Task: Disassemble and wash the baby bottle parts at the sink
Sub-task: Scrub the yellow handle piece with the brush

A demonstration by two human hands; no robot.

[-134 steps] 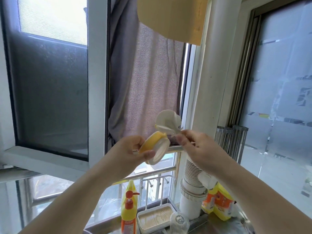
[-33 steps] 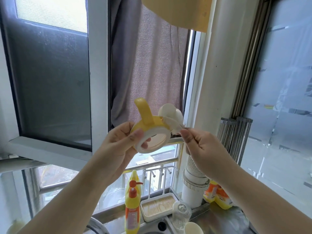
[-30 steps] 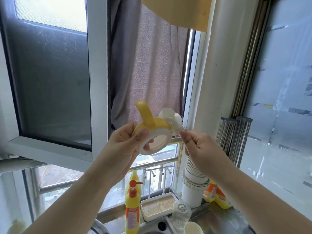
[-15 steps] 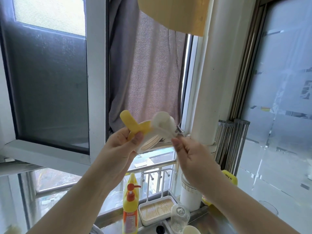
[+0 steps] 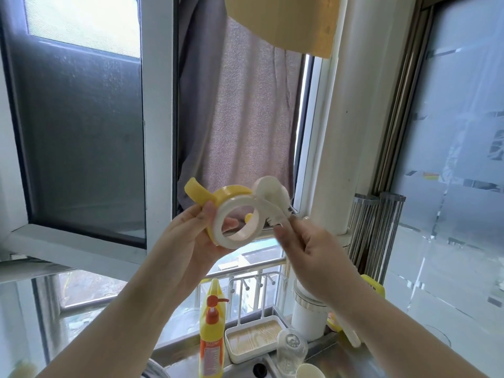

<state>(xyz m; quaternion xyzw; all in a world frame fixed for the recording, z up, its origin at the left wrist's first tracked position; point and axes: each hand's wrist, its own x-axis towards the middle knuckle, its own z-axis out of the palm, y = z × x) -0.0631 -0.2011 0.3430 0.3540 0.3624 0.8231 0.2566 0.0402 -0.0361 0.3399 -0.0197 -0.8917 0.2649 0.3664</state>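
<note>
Since half a second ago you have turned the yellow handled collar (image 5: 236, 216) so its white-lined opening faces you squarely, where before it was tipped edge-on.

From the head view: your left hand (image 5: 191, 236) grips the collar by its rim, thumb on the near edge and a fingertip showing through the hole, with one yellow handle sticking up to the left. That hold looks chosen to keep the ring open and lit by the window, so you can see into it. Your right hand (image 5: 308, 249) pinches the stem of a small white-headed brush (image 5: 271, 193), whose head sits at the collar's upper right edge, probably scrubbing the rim. Both are held high, well above the sink.

Below, the clear bottle body (image 5: 291, 350) stands beside a white soap tray (image 5: 252, 339) and a yellow detergent bottle (image 5: 212, 323).
</note>
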